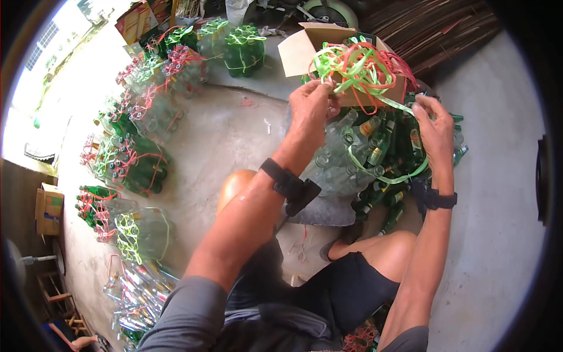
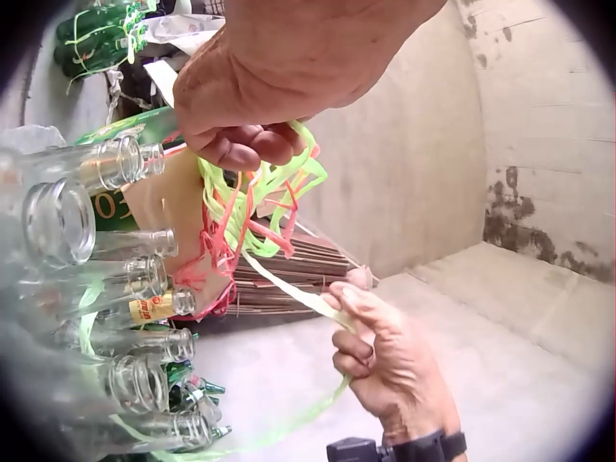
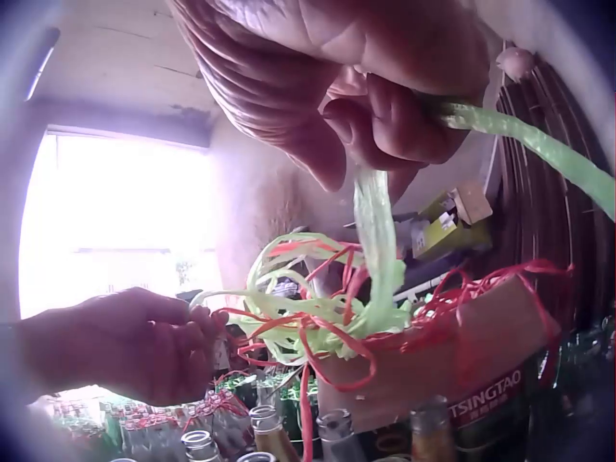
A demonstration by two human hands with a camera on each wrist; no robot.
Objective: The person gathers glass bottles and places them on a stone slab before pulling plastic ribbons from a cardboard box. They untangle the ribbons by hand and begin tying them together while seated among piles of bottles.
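Note:
A tangle of green and red plastic strapping [image 1: 358, 67] spills over an open cardboard box [image 1: 296, 56]. My left hand [image 1: 311, 111] pinches strands at the tangle's left side, fingers curled in the left wrist view. A pale green strap [image 3: 377, 231] runs from the tangle to my right hand [image 1: 435, 129], whose curled fingers grip it. The strap's free length [image 1: 404, 178] hangs in a loop over the bottles below. Clear glass bottles [image 1: 337, 164] stand grouped under my hands, with green bottles [image 1: 384, 138] beside them.
Strapped bundles of bottles [image 1: 141, 161] line the floor on the left. Loose clear bottles [image 1: 138, 299] lie at lower left. Long dark slats [image 1: 446, 32] lean behind the box, near a wheel [image 1: 331, 13]. A small carton [image 1: 50, 208] stands at far left.

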